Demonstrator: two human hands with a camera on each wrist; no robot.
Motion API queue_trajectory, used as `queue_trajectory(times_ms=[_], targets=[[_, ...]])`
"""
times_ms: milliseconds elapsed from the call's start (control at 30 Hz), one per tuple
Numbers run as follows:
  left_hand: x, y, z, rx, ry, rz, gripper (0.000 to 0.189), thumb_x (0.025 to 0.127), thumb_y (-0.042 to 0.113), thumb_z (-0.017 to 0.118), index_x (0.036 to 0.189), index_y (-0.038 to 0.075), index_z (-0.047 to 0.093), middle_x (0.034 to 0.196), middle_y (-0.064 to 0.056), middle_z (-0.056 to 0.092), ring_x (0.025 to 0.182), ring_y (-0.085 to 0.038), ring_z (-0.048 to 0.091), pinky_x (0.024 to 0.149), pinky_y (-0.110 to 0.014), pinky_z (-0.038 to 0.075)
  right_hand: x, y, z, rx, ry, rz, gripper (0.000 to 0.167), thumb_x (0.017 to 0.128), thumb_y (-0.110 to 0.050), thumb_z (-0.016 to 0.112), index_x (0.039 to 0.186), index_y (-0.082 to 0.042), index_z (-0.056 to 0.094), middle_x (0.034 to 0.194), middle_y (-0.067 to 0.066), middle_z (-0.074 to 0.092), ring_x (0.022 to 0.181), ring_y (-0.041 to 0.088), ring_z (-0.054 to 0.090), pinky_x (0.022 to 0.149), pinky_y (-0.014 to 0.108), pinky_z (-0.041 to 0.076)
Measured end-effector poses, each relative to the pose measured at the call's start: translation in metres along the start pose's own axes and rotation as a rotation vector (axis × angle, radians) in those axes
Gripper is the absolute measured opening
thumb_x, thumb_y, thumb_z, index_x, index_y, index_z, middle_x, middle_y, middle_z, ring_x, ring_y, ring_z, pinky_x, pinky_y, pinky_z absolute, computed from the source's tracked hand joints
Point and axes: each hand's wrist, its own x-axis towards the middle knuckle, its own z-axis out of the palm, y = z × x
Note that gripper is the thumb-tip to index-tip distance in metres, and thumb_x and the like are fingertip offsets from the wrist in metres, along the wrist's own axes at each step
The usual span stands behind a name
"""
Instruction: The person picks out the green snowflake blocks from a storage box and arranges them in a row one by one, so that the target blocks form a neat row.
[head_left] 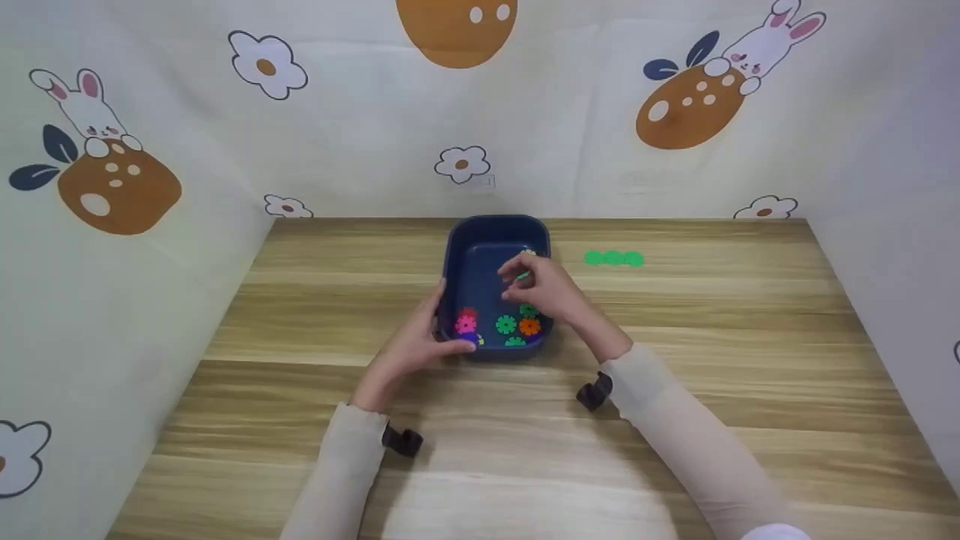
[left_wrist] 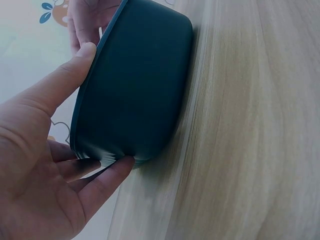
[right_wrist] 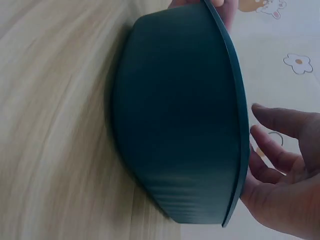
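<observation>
A dark blue plastic basin (head_left: 474, 274) stands on the wooden table, with several small notched discs inside. Among them are a pink disc (head_left: 466, 324), a green disc (head_left: 506, 324) and an orange disc (head_left: 529, 326). My left hand (head_left: 416, 337) grips the basin's near left corner; in the left wrist view its thumb lies on the rim and the fingers bend round the side. Over the basin's right side hovers my right hand (head_left: 544, 289), thumb and fingers apart, with nothing visible between them. It partly hides discs below. The right wrist view shows these parted fingers (right_wrist: 280, 120) beside the rim.
Right of the basin, a row of green discs (head_left: 614, 258) lies on the wooden table (head_left: 480, 450). A patterned cloth (head_left: 360, 112) rises behind the table's back edge and along both sides. Dark straps (head_left: 595, 391) sit at the wrists.
</observation>
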Motion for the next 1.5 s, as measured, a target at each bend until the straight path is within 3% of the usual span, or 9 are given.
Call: queue_trajectory(times_ms=[133,267,367,467,800,900,1033,1300,1500], targets=[[-0.001,0.0,-0.001,-0.01,0.005,0.003,0.112,0.078,0.025,0.086,0.161,0.009,0.013,0.167,-0.017,0.017,0.153,-0.034,0.021,0.125,-0.051,0.02,0.003,-0.005,0.015,-0.2,-0.116,0.009,0.039,0.088,-0.002,0.073,0.124,-0.002,0.062,0.127,0.018,0.063,0.115,0.031,0.063,0.102,0.044,0.053],[0.0,0.0,-0.001,0.0,0.002,0.01,0.112,0.078,0.029,0.086,0.161,0.008,0.012,0.167,-0.017,0.016,0.154,-0.034,0.02,0.125,-0.051,0.02,0.006,-0.003,0.03,-0.457,-0.191,0.021,0.041,0.085,0.002,0.073,0.124,-0.004,0.061,0.124,0.015,0.06,0.114,0.03,0.058,0.105,0.043,0.049],[0.0,0.0,0.0,0.007,-0.002,0.009,0.113,0.078,0.031,0.086,0.161,0.008,0.012,0.167,-0.017,0.016,0.154,-0.034,0.019,0.126,-0.051,0.019,0.007,0.0,0.039,-0.62,-0.217,0.026,0.038,0.083,0.005,0.07,0.12,-0.004,0.063,0.118,0.015,0.06,0.109,0.03,0.058,0.103,0.043,0.05],[0.0,0.0,0.0,0.012,-0.001,0.002,0.114,0.078,0.031,0.086,0.161,0.009,0.011,0.167,-0.017,0.015,0.154,-0.034,0.018,0.126,-0.051,0.019,0.008,0.002,0.043,-0.702,-0.218,0.018,0.031,0.084,0.007,0.067,0.113,-0.002,0.066,0.112,0.017,0.062,0.106,0.032,0.06,0.101,0.045,0.051],[-0.001,0.001,-0.001,0.046,0.001,-0.006,0.115,0.077,0.034,0.086,0.161,0.01,0.011,0.167,-0.017,0.016,0.154,-0.034,0.02,0.126,-0.05,0.019,0.009,0.006,0.044,-0.647,-0.232,0.002,0.016,0.084,0.005,0.068,0.099,-0.001,0.07,0.101,0.016,0.069,0.093,0.027,0.062,0.091,0.042,0.056],[-0.001,0.0,-0.001,0.044,0.003,-0.009,0.115,0.077,0.033,0.087,0.161,0.01,0.011,0.167,-0.017,0.017,0.154,-0.034,0.02,0.126,-0.051,0.019,0.009,0.007,0.044,-0.614,-0.23,-0.011,0.014,0.083,0.006,0.067,0.092,-0.004,0.07,0.092,0.012,0.069,0.079,0.02,0.057,0.075,0.033,0.055],[0.0,0.0,-0.001,0.051,0.002,-0.001,0.115,0.077,0.034,0.086,0.161,0.01,0.011,0.166,-0.017,0.017,0.154,-0.034,0.02,0.126,-0.051,0.019,0.011,0.011,0.043,-0.525,-0.226,-0.041,0.012,0.081,0.004,0.068,0.085,-0.007,0.072,0.08,0.006,0.068,0.068,0.013,0.052,0.061,0.022,0.044],[0.0,-0.001,-0.001,0.031,-0.007,0.013,0.115,0.078,0.034,0.086,0.161,0.009,0.01,0.166,-0.018,0.017,0.153,-0.034,0.02,0.125,-0.052,0.02,0.011,0.012,0.04,-0.373,-0.196,-0.099,0.005,0.086,-0.003,0.068,0.087,-0.006,0.072,0.082,0.004,0.068,0.073,0.012,0.054,0.068,0.024,0.046],[0.001,-0.002,-0.001,0.026,-0.006,0.013,0.113,0.079,0.031,0.085,0.161,0.009,0.01,0.167,-0.016,0.018,0.153,-0.033,0.021,0.125,-0.051,0.02,0.009,0.009,0.036,-0.266,-0.117,-0.11,0.006,0.088,-0.003,0.068,0.092,-0.006,0.072,0.089,0.006,0.072,0.079,0.012,0.061,0.076,0.027,0.054]])
